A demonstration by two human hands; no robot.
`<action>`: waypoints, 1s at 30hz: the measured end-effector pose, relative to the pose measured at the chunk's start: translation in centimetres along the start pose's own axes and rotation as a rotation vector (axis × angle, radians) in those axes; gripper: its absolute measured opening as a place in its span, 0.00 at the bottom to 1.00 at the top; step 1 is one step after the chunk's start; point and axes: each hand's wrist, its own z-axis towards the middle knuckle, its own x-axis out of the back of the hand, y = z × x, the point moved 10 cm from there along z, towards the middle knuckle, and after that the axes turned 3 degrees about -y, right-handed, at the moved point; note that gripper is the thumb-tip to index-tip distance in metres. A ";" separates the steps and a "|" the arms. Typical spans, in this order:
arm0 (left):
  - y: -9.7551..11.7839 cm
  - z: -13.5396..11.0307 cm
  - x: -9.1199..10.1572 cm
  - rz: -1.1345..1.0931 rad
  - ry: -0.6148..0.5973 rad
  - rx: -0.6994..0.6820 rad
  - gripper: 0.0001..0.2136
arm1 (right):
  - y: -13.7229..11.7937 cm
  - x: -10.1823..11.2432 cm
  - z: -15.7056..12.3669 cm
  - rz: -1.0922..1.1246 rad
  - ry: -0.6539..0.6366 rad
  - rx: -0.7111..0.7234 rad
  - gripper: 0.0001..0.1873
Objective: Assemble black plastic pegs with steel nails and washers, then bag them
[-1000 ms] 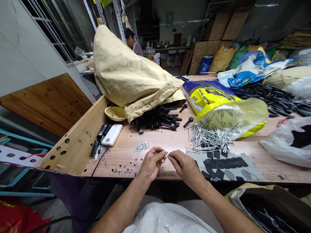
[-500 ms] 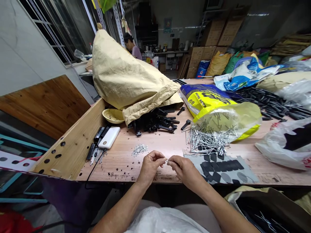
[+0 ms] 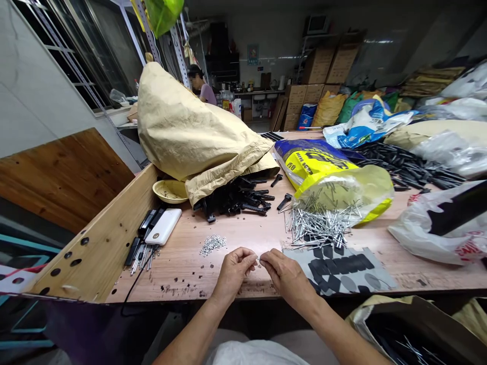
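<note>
Over the table's front edge, my left hand [image 3: 235,272] and my right hand [image 3: 284,274] meet fingertip to fingertip, both pinched closed. A thin silvery metal pin [image 3: 257,258] shows between them, its far end hidden in the right fingers. Whatever else the left fingertips hold is too small to make out. Just beyond my left hand lies a loose heap of small metal nuts [image 3: 213,245]. Beyond my right hand, a pile of long metal pins [image 3: 317,223] spills from a yellow and blue bag [image 3: 315,161]. Black pads [image 3: 340,264] lie on a grey sheet [image 3: 380,271] beside my right forearm.
A large tan sack [image 3: 198,126] spills black plastic parts [image 3: 243,197]. At left are a yellow bowl [image 3: 170,191], a white power bank [image 3: 163,226] with a cable, and a wooden side board [image 3: 102,243]. A white plastic bag [image 3: 441,228] stands right; another person [image 3: 207,93] is in the background.
The view has shifted, so the table and its contents sit slightly lower and further left. My hands stay pinched together around the small metal piece.
</note>
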 end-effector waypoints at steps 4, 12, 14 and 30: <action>0.5 0.1 -0.6 0.022 -0.038 -0.033 0.09 | -0.1 0.8 0.3 0.134 0.014 -0.001 0.10; 1.1 0.5 -1.1 0.032 -0.044 -0.075 0.11 | 0.5 1.3 0.7 0.241 0.007 -0.065 0.11; 1.0 0.7 -1.1 0.026 -0.046 -0.073 0.11 | 0.3 1.4 0.7 0.202 0.031 -0.037 0.10; 1.0 1.0 -1.2 -0.217 -0.006 -0.002 0.10 | -0.3 1.9 1.2 -0.143 0.039 0.005 0.11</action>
